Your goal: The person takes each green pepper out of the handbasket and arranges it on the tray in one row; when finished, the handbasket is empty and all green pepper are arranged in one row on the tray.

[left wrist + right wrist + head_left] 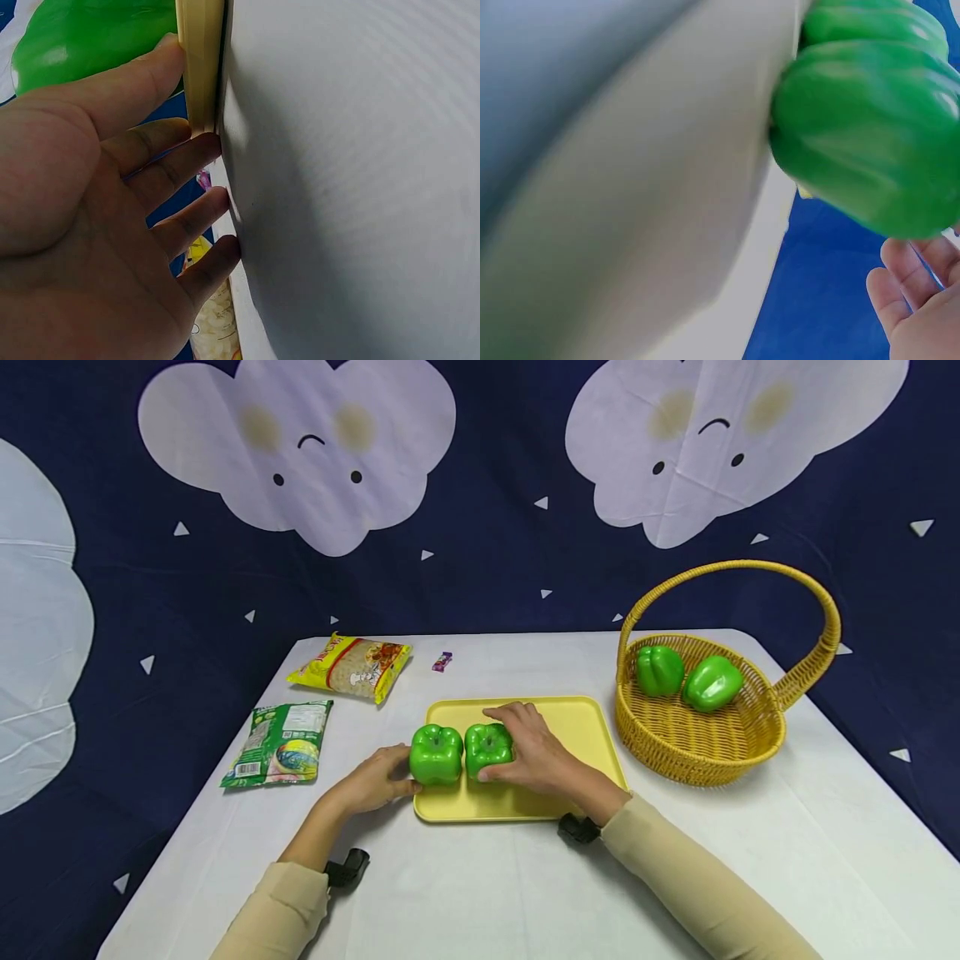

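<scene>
Two glossy green bell peppers stand side by side on a yellow tray [581, 722]. My right hand [538, 758] holds the right bell pepper [487, 750] between thumb and fingers, the thumb in front and the fingers behind. Close to the left bell pepper [436, 754] is my left hand [371, 783], at the tray's left edge. In the left wrist view its thumb [139, 82] lies by the tray rim [202, 60], with the fingers loosely extended along the edge. A large green pepper [866, 139] fills the upper right of the right wrist view.
A wicker basket [637, 735] with a tall handle stands right of the tray, holding two more green peppers [712, 683]. On the left lie a green packet [281, 745] and a yellow bag [356, 667]. A small purple wrapped piece [442, 662] lies behind the tray.
</scene>
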Action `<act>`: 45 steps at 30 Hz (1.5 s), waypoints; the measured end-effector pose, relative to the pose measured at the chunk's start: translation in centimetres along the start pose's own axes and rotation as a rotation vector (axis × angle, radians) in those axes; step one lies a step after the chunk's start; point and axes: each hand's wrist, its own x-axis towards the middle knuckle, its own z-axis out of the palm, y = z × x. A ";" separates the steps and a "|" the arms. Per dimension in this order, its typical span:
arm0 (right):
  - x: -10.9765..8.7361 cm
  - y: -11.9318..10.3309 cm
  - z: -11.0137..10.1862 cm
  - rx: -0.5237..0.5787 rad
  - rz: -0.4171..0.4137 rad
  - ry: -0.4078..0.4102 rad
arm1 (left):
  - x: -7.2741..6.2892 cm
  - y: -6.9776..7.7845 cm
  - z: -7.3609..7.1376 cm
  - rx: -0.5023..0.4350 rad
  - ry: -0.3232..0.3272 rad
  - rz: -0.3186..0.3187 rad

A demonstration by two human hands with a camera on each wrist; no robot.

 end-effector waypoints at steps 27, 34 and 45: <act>-1.8 3.4 -11.3 -0.055 -0.074 0.219 | 0.0 -0.1 -0.1 0.035 0.009 0.012; -2.3 4.4 -13.5 -0.079 -0.021 0.208 | 0.0 -0.1 0.0 0.024 0.015 0.021; -2.8 6.7 -16.3 -0.083 0.093 0.221 | 0.0 -0.1 0.0 0.024 0.011 0.024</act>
